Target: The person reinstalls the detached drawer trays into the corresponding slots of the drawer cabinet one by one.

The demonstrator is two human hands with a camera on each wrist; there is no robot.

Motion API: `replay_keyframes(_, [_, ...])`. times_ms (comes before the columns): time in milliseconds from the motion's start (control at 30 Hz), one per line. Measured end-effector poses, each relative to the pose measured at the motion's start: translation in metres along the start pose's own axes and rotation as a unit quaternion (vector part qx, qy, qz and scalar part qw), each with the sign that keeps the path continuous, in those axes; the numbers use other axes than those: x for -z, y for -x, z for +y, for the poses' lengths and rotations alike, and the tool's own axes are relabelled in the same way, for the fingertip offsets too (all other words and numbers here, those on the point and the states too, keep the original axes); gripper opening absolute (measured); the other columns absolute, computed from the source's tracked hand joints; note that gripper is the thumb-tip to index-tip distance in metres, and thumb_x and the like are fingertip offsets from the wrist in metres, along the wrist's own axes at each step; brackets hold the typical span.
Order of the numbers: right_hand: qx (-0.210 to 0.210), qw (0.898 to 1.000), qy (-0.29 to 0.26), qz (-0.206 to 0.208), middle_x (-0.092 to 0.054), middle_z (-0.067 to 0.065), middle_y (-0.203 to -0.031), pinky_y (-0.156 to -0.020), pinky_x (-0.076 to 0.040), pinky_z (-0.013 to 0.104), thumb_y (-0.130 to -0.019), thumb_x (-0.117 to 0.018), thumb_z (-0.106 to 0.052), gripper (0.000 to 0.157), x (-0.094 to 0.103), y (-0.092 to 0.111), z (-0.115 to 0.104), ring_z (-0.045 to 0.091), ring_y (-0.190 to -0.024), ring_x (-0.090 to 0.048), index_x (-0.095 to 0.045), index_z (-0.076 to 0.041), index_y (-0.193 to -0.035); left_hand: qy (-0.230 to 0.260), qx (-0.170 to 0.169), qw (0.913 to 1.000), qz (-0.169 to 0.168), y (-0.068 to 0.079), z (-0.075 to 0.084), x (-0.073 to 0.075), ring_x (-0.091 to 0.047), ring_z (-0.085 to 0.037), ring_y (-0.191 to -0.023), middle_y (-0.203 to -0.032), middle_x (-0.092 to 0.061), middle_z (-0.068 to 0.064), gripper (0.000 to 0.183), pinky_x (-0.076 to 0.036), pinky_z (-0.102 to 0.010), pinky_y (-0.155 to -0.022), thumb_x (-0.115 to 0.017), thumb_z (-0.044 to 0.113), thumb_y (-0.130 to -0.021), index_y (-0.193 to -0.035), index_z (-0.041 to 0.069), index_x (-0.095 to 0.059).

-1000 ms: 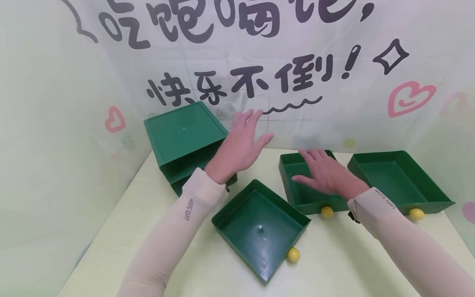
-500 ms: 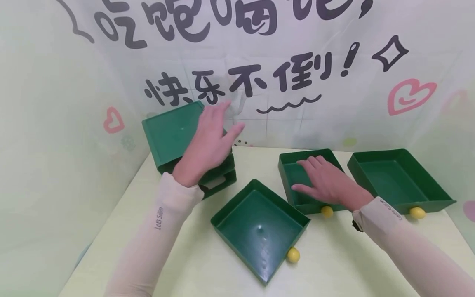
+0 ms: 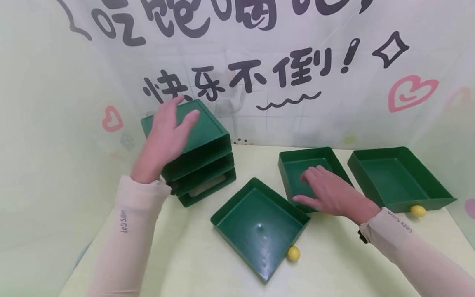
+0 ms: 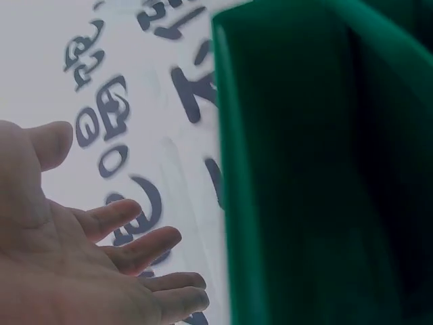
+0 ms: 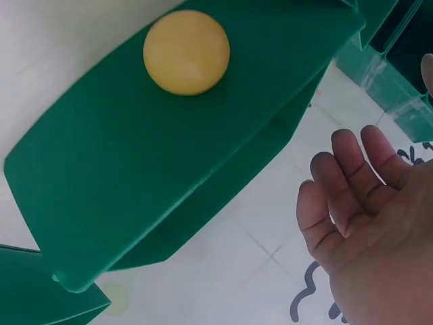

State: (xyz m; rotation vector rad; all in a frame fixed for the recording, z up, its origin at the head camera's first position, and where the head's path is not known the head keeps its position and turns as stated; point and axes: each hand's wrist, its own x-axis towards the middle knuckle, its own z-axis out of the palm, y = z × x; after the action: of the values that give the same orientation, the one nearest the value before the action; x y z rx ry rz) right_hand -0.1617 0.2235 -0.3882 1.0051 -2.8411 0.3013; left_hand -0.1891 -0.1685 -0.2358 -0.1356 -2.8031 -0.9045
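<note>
A green drawer cabinet (image 3: 205,123) with open slots stands at the back left, turned at an angle. Over its top is my left hand (image 3: 163,136), fingers spread and holding nothing. The left wrist view has the cabinet's dark green side (image 4: 298,169) beside that hand (image 4: 81,264). Above a pulled-out green drawer (image 3: 293,161) in the middle hovers my right hand (image 3: 332,192), fingers loosely bent around nothing. In the right wrist view, that drawer's front (image 5: 115,162) shows a round yellow knob (image 5: 186,53); the hand (image 5: 379,223) is apart from it.
Another green drawer (image 3: 256,231) lies cornerwise at the front, its yellow knob (image 3: 293,253) facing right. A third drawer (image 3: 393,177) sits at the right, with a yellow knob (image 3: 418,211). Behind the pale table (image 3: 193,251) hangs a white printed cloth (image 3: 315,119).
My left hand has swept left across the cabinet, uncovering its slots. My right hand has shifted slightly right and down over the middle drawer, covering most of its knob.
</note>
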Motion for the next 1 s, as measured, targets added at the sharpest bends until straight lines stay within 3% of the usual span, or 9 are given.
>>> replay_keyframes(367, [0.006, 1.000, -0.011, -0.001, -0.058, 0.001, -0.090, -0.073, -0.046, 0.029, -0.089, -0.066, -0.057, 0.051, -0.003, 0.006, -0.004, 0.011, -0.081, -0.045, -0.059, -0.008, -0.103, 0.028, 0.048, 0.9984, 0.008, -0.003, -0.036, 0.018, -0.014, -0.037, -0.152, -0.166, -0.016, -0.014, 0.078, -0.016, -0.062, -0.120, -0.033, 0.059, -0.101, -0.160, 0.011, -0.015])
replay_keyframes(667, [-0.033, 0.997, -0.054, -0.045, -0.053, -0.005, -0.084, -0.066, -0.043, 0.023, -0.090, -0.057, -0.066, 0.052, -0.003, 0.018, -0.013, 0.006, -0.075, -0.042, -0.055, -0.015, -0.098, 0.047, 0.103, 0.9935, -0.005, -0.010, -0.061, 0.039, -0.010, -0.038, -0.153, -0.169, -0.003, -0.010, 0.084, -0.014, -0.067, -0.118, -0.028, 0.068, -0.098, -0.162, 0.018, -0.004])
replay_keyframes(1000, [-0.025, 0.997, -0.057, -0.040, -0.052, -0.007, -0.084, -0.066, -0.044, 0.021, -0.091, -0.059, -0.063, 0.047, -0.009, 0.030, -0.022, 0.003, -0.073, -0.040, -0.056, -0.016, -0.096, 0.049, 0.119, 0.9915, -0.019, -0.022, -0.095, 0.047, -0.002, -0.040, -0.154, -0.169, 0.005, -0.011, 0.090, -0.008, -0.070, -0.117, -0.025, 0.072, -0.096, -0.161, 0.015, 0.002])
